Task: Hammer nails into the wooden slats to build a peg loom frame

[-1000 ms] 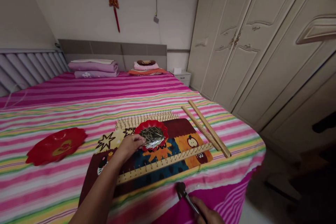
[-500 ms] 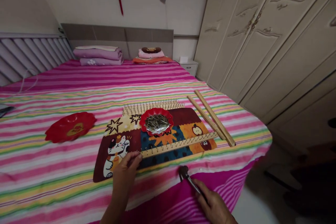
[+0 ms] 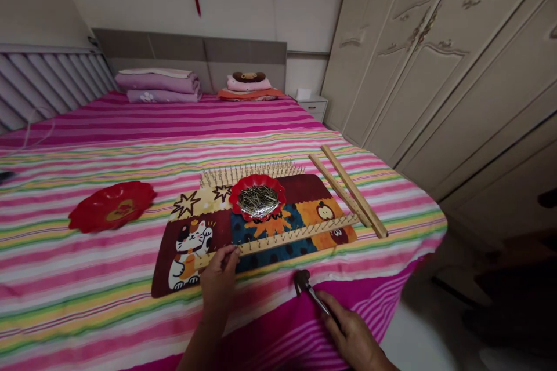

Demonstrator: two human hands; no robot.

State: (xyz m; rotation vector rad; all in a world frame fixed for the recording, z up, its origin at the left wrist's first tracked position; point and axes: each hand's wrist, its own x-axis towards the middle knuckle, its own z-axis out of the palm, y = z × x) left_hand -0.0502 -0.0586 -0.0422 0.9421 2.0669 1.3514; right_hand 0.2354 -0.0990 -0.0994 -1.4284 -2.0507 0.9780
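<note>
My left hand (image 3: 221,275) rests on the near wooden strip (image 3: 287,237) studded with nails, fingers pinched together at its left part; what they pinch is too small to name. That strip lies across a colourful cartoon mat (image 3: 252,229) on the striped bed. A red dish of nails (image 3: 257,198) sits on the mat behind it. My right hand (image 3: 354,336) grips the handle of a small hammer (image 3: 310,291), whose head rests near the bed's front edge. A second nailed strip (image 3: 248,174) lies behind the dish.
Two bare wooden strips (image 3: 350,191) lie at the mat's right end near the bed corner. An empty red dish (image 3: 112,206) sits to the left. Folded bedding (image 3: 159,85) lies by the headboard. Wardrobe doors (image 3: 418,58) stand to the right of the bed.
My left hand drew back from the dish of nails to the near nailed strip and now pinches at it. The camera tilted down a little; the hammer hand barely moved.
</note>
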